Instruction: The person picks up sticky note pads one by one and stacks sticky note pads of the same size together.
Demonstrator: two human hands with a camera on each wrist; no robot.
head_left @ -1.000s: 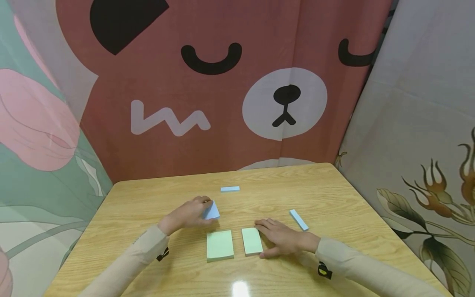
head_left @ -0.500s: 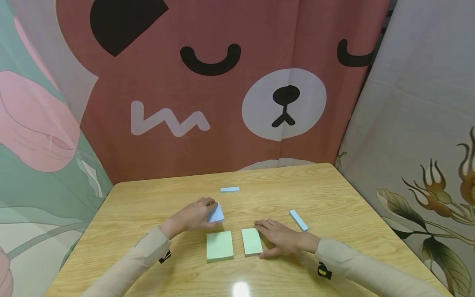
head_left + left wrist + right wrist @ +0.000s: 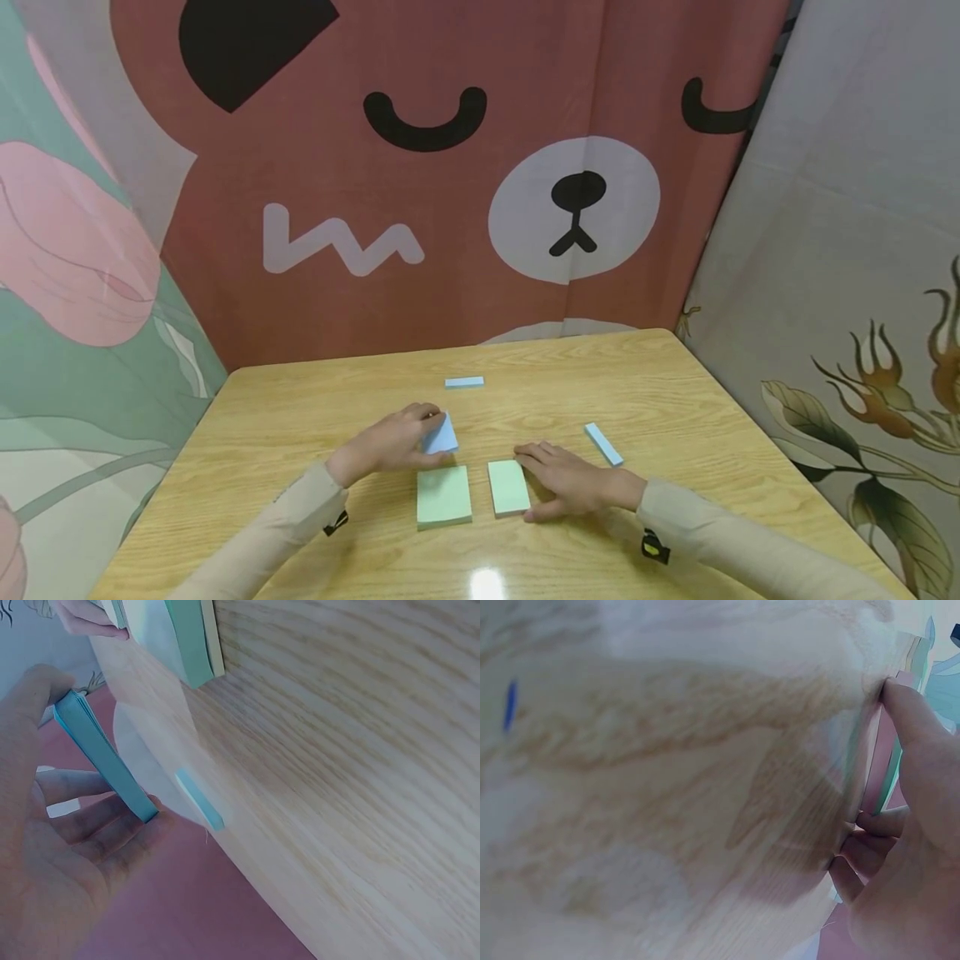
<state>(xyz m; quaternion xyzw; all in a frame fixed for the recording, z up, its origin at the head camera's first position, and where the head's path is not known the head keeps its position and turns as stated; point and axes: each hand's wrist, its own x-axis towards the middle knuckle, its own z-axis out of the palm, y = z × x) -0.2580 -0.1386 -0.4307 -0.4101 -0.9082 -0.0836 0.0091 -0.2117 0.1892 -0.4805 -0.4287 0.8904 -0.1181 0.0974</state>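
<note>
My left hand point(image 3: 393, 442) grips a blue sticky note pad point(image 3: 444, 435) by its edges, just beyond a square green sticky note pad point(image 3: 444, 497). In the left wrist view the blue pad point(image 3: 105, 757) spans from thumb to fingers, tilted and raised off the tabletop. My right hand point(image 3: 573, 483) holds a narrower green sticky note pad point(image 3: 510, 488) that lies on the table. Its thumb is at the near end and its fingers at the far end. In the right wrist view a pink layer shows along that pad's side point(image 3: 881, 761). A narrow gap separates the two green pads.
A slim light-blue strip pad point(image 3: 465, 382) lies near the back of the wooden table point(image 3: 337, 392). Another slim blue strip pad point(image 3: 603, 445) lies at an angle beyond the right wrist. Printed curtains point(image 3: 450, 308) hang behind the table and along its sides.
My left hand has carried the blue pad a short way right and toward me, closer to the square green pad. The right hand and both green pads have stayed in place.
</note>
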